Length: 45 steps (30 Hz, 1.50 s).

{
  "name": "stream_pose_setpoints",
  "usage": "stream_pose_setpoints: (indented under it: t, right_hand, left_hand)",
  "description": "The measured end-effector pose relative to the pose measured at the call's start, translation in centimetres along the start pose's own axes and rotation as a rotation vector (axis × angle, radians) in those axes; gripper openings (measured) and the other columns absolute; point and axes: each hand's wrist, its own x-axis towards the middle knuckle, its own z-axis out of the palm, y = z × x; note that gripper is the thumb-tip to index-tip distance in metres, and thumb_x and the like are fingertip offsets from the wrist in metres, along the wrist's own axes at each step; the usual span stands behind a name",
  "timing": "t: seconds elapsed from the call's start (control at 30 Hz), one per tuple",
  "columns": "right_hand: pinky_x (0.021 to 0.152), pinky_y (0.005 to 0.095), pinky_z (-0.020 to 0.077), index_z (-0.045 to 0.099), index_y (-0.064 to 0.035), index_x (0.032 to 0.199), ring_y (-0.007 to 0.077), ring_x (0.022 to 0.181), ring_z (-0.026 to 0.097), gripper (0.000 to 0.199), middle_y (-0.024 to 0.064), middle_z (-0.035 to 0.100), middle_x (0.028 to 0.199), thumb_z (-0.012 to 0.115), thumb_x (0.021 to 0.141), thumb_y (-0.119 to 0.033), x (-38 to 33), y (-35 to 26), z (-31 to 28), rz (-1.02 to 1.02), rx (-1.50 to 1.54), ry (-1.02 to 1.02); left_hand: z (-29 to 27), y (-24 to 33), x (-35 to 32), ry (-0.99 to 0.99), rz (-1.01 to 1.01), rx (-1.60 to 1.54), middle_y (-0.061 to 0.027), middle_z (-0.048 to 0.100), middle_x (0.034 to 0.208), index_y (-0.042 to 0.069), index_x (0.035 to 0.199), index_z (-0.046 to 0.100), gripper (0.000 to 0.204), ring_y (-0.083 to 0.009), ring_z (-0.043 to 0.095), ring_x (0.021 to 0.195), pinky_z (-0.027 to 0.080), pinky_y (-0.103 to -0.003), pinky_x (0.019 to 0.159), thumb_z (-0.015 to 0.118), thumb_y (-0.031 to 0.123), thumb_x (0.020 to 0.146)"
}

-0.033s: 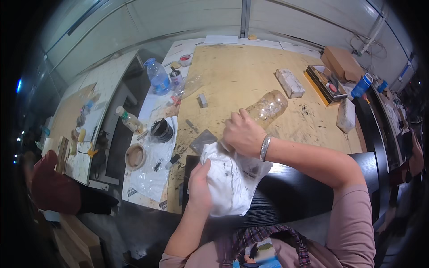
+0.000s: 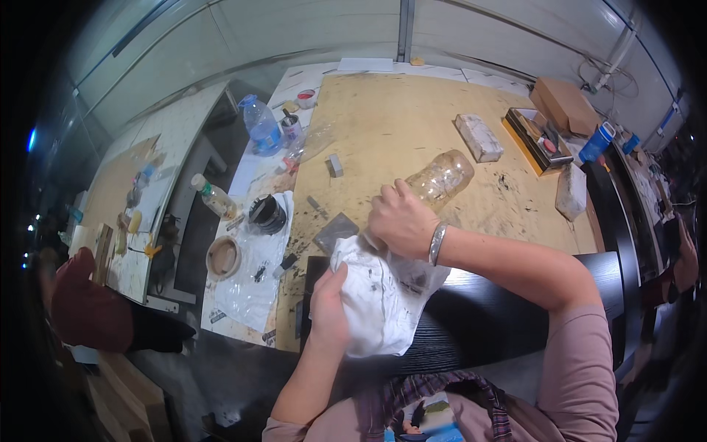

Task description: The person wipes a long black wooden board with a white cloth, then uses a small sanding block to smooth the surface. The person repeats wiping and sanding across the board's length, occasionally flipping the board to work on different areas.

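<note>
My left hand (image 2: 329, 309) is closed on the left side of a white cloth (image 2: 375, 313) with dark stains, bunched up near the table's front edge. My right hand (image 2: 401, 222) wraps round a clear plastic bottle (image 2: 444, 179), which is tilted so its wide end points away to the upper right. The bottle's other end reaches down to the top of the cloth; its mouth is hidden by my fingers and the folds. Beneath the cloth is a black wood-grain panel (image 2: 479, 313). A flat grey square piece (image 2: 336, 234) lies just left of the right hand.
On the left stand a black-smeared cup (image 2: 266, 215), a round brown container (image 2: 223, 258), a small bottle (image 2: 213, 197) and a large water bottle (image 2: 261, 127). A wrapped block (image 2: 479, 138), an open box (image 2: 536, 140) and a blue bottle (image 2: 596, 141) are at right. Another person's sleeve (image 2: 92, 306) shows far left.
</note>
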Motion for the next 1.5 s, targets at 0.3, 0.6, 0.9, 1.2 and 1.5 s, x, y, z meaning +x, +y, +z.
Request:
stream_pose_setpoints:
  t: [0.3,0.6,0.9,1.2,1.5]
  right_hand:
    - [0.083,0.0395,0.0551,0.073,-0.0053,0.088,0.0252,0.089,0.068,0.024,0.0099,0.072,0.089,0.083,0.075,-0.023,2.8,3.1,5.4,0.585,0.751,0.178]
    - [0.072,0.0330,0.0570,0.073,-0.0002,0.092,0.0155,0.075,0.071,0.042,0.0122,0.075,0.087,0.091,0.072,-0.032,1.2,5.1,16.0,0.844,1.318,0.216]
    - [0.080,0.0413,0.0561,0.070,0.0052,0.098,0.0338,0.078,0.072,0.053,0.0246,0.072,0.084,0.077,0.085,-0.046,-6.6,6.4,13.8,0.541,0.914,0.099]
    - [0.075,0.0511,0.0533,0.073,0.0004,0.077,0.0443,0.074,0.067,0.063,0.0255,0.068,0.074,0.049,0.101,-0.053,-16.2,3.2,7.1,0.367,0.837,-0.347]
    - [0.073,0.0515,0.0533,0.073,0.0003,0.072,0.0439,0.072,0.067,0.060,0.0256,0.067,0.071,0.050,0.101,-0.047,-16.1,2.6,6.4,0.382,0.760,-0.289]
  left_hand:
    - [-0.4,2.6,-4.7,0.076,0.065,0.091,-0.0181,0.066,0.127,-0.006,0.131,0.056,0.037,-0.0296,0.066,0.115,0.050,-0.044,0.105,0.049,0.019,0.105]
    - [-0.2,7.0,-24.9,0.279,0.861,0.212,-0.0240,0.049,0.148,-0.006,0.148,0.042,0.061,-0.0381,0.051,0.132,0.041,-0.051,0.111,0.033,0.041,0.110]
    - [-2.2,-3.4,-22.0,0.844,0.809,1.350,-0.0218,0.063,0.129,-0.010,0.133,0.057,0.042,-0.0327,0.060,0.119,0.045,-0.041,0.104,0.056,0.014,0.099]
    - [-2.0,-4.3,-9.5,0.597,0.678,2.082,-0.0155,0.055,0.116,-0.004,0.126,0.064,0.040,-0.0365,0.053,0.107,0.046,-0.044,0.094,0.069,0.003,0.086]
    - [-3.0,-3.1,-9.0,0.466,0.711,2.110,-0.0133,0.059,0.107,0.005,0.117,0.073,0.040,-0.0345,0.060,0.104,0.050,-0.043,0.088,0.056,-0.007,0.083]
